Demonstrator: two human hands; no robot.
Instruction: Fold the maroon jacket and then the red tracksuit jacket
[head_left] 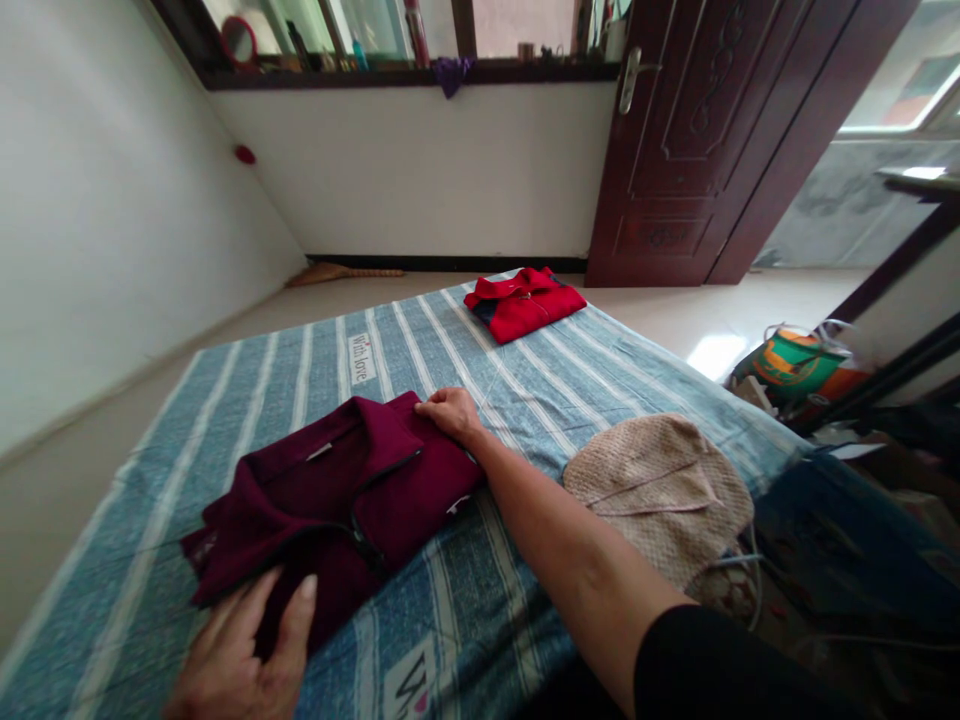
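A maroon zip-collared garment (420, 500) lies folded on a blue striped cloth (330, 350). Its collar is spread open toward the far left, with a dark zipper down the front. My right hand (452, 414) pinches the garment's far right edge between thumb and fingers. At the near left edge of the garment my left hand (251, 640) rests with thumb and fingers apart, the fingertips against the fabric. A folded red garment (529, 300) with dark patches sits at the far end of the cloth.
A beige textured seat cover (664, 490) is at the right edge of the cloth. Beyond it on the floor stands a green and orange bag (801, 362). A dark red door (675, 140) and a white wall (435, 160) are behind; a broom (337, 273) lies by the wall.
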